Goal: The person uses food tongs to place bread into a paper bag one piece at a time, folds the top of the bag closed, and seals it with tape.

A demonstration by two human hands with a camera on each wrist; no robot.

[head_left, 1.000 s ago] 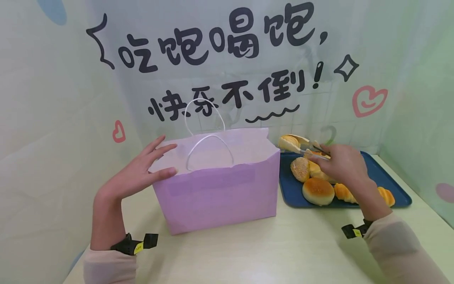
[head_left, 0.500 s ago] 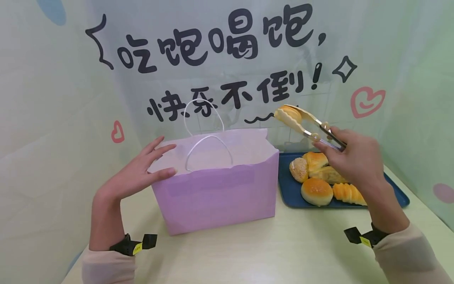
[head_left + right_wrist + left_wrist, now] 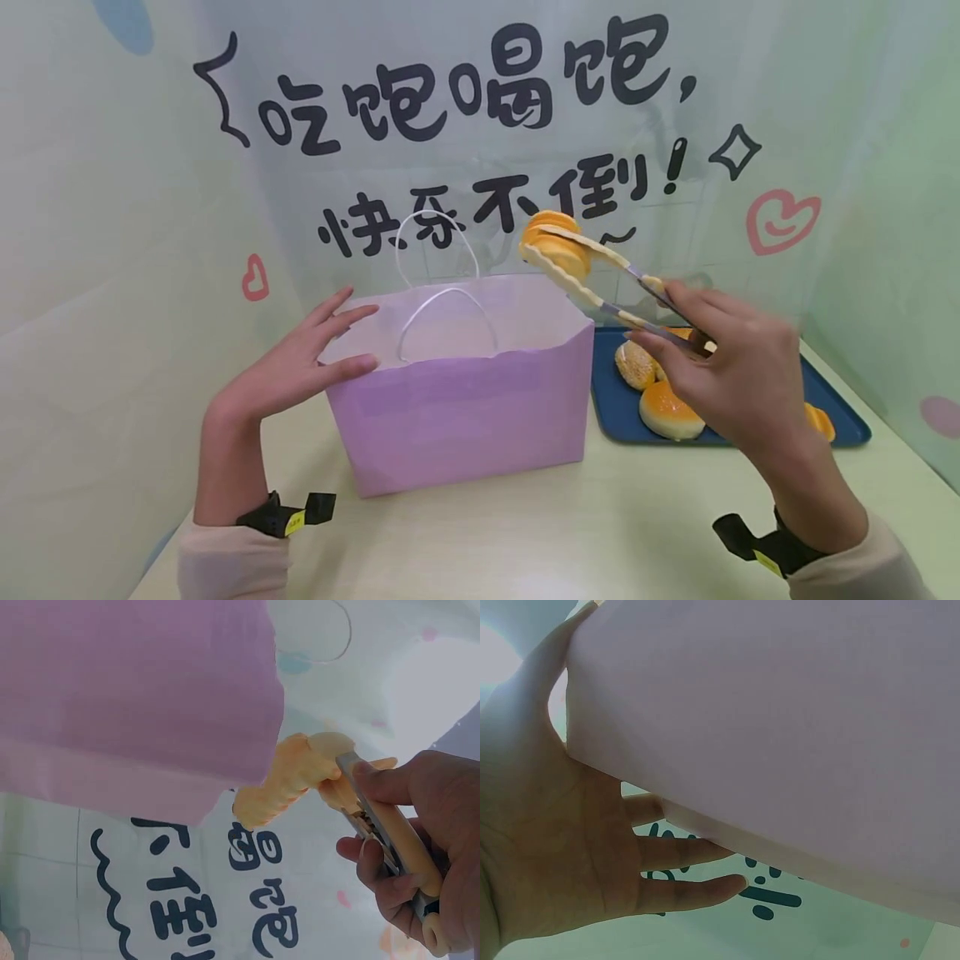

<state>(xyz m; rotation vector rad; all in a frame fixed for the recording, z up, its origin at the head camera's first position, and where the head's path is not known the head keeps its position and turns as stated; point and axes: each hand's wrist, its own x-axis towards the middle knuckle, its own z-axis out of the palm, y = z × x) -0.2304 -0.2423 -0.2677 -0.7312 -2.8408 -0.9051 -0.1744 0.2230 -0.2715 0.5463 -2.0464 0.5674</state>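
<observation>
My right hand (image 3: 738, 367) grips a pair of tongs (image 3: 618, 315) with cream-coloured tips. Pinched in those tips is a ridged, golden bread roll (image 3: 557, 223), up in the air by the right rear rim of a pink paper bag (image 3: 472, 425). The right wrist view shows the roll (image 3: 277, 784) close to the bag's edge. The bag stands upright with its mouth open and two white cord handles raised. At its left end, my left hand (image 3: 292, 367) rests on the rim, thumb along the front and spread fingers (image 3: 697, 894) toward the back.
A blue tray (image 3: 615, 427) stands right of the bag. On it lie a round glossy bun (image 3: 670, 410), a sesame roll (image 3: 634, 365) and other bread (image 3: 820, 422), partly hidden by my right forearm. A printed backdrop (image 3: 480, 50) rises behind the table (image 3: 525, 542).
My right hand has lifted the bread roll off the tray area with the tongs and carried it left to the bag's rim. The left hand and the bag stay in place.
</observation>
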